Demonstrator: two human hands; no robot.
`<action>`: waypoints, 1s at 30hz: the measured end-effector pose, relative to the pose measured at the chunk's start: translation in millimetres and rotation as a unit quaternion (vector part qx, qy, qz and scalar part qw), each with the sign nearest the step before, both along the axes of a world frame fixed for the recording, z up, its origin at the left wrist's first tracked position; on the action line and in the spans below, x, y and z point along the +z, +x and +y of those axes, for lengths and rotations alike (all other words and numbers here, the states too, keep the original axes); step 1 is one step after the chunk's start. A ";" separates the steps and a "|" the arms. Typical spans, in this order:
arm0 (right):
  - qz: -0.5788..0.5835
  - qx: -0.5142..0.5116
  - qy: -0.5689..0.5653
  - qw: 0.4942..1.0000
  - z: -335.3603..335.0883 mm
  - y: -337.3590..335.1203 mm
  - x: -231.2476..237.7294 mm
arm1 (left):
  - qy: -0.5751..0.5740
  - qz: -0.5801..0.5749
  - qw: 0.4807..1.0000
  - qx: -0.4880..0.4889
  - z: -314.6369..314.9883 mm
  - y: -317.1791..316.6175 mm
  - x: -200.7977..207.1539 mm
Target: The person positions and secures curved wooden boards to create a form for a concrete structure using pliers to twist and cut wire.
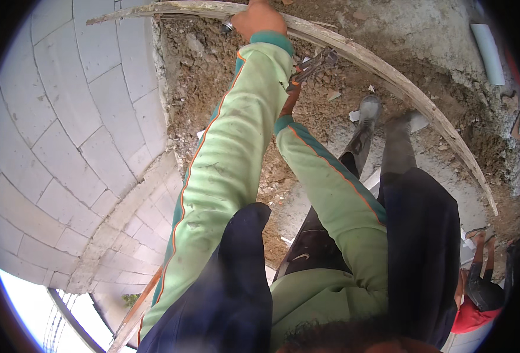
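Observation:
A long, weathered wooden plank [383,67] curves across the top of the head view, above rubble. My left hand [260,20] is closed around it near the upper middle. Beside that hand pokes out a small round metal end [227,26] of something I cannot make out. Lower down, my right hand [291,100] is wrapped around the orange and black handles of pliers [314,67]. Their metal jaws point up and right, just under the plank's lower edge. My left forearm partly covers the right hand, so some of its fingers are hidden.
A pale block wall [65,117] rises on the left. Broken soil and rubble [213,76] cover the ground around my grey boots [369,112]. A white pipe-like piece [488,53] lies at the upper right. Another person in red [474,315] is at the lower right.

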State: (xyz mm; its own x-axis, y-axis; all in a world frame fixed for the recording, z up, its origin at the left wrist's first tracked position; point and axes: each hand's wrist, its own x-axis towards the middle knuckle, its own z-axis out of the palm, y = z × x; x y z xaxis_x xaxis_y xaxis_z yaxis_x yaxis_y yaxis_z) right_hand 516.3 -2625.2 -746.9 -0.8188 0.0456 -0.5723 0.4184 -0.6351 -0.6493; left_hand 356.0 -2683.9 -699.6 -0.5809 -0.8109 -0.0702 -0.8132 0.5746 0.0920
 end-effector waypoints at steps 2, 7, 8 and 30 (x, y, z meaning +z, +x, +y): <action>-0.038 0.034 -0.011 0.999 13.7 -7.2 5.5 | 0.088 0.145 0.976 0.137 7.0 -12.0 4.5; 0.152 0.309 0.270 0.899 123.2 -30.1 -72.6 | 0.302 0.378 0.810 0.332 22.6 -9.1 25.2; 0.205 0.338 0.303 0.867 132.5 -35.3 -72.5 | 0.306 0.381 0.807 0.332 23.9 -12.1 24.0; 0.135 0.234 0.249 0.930 89.7 -70.1 -46.3 | -0.043 0.055 0.996 -0.056 -13.1 -17.8 -21.2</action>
